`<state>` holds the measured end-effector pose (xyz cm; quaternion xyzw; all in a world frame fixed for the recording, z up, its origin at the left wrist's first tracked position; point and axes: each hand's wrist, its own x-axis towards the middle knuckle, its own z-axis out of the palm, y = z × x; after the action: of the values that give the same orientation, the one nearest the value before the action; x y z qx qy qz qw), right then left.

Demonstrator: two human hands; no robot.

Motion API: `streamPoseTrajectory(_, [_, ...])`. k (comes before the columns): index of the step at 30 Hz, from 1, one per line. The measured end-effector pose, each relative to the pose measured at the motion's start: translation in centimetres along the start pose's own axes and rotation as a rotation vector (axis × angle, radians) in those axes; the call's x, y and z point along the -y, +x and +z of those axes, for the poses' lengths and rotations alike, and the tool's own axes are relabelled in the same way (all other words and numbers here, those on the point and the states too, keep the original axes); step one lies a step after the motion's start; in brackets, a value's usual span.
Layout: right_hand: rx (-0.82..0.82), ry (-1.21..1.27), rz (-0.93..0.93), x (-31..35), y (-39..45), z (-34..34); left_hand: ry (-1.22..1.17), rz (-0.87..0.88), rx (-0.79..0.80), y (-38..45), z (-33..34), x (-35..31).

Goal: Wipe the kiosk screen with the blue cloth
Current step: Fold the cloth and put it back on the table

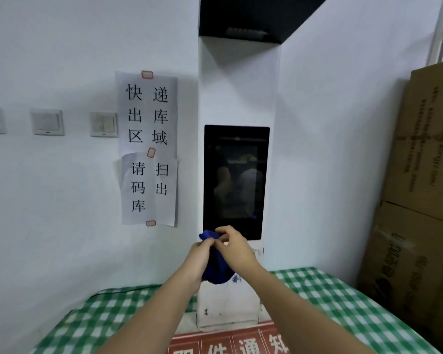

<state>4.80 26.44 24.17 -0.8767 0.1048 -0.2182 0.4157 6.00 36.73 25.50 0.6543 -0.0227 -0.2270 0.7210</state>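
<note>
Both arms reach forward over a desk (348, 302) covered in a green-and-white checked cloth, and the two hands meet just below the dark kiosk screen (235, 180). The screen is set upright in a white column (238, 93) that stands out from the pale wall, and its glass reflects dim figures. The blue cloth (216, 267) is bunched between the hands: the left hand (198, 256) grips it from the side with curled fingers, while the right hand (234, 245) pinches its upper end between thumb and fingers. A tuft of the cloth pokes up at the screen's lower left corner; whether it touches the glass is hard to say. To the left of the column, two paper notices (147, 149) with large black characters are taped to the wall, and beyond them sit three light switches (48, 122). Stacked cardboard boxes (420, 200) fill the right side, and a red sign (228, 343) lies at the near edge of the desk.
</note>
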Motion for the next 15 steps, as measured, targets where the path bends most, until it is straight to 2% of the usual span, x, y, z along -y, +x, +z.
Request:
streamPoseTrajectory(2, [-0.05,0.008,0.06,-1.0,-1.1,-0.4,0.012,-0.014,0.007,-0.2,0.3,1.1])
streamPoseTrajectory(7, [-0.051,0.168,0.252,-3.1,-3.6,-2.0,0.134,0.044,0.024,-1.0,1.9,4.0])
streamPoseTrajectory(11, [0.006,0.244,0.283,-4.7,-5.1,-3.4,0.205,0.137,-0.002,-2.0,3.7,5.4])
streamPoseTrajectory(15, [-0.006,0.286,0.342,-7.2,-6.2,-5.8,0.239,0.168,-0.06,-3.0,6.3,6.4])
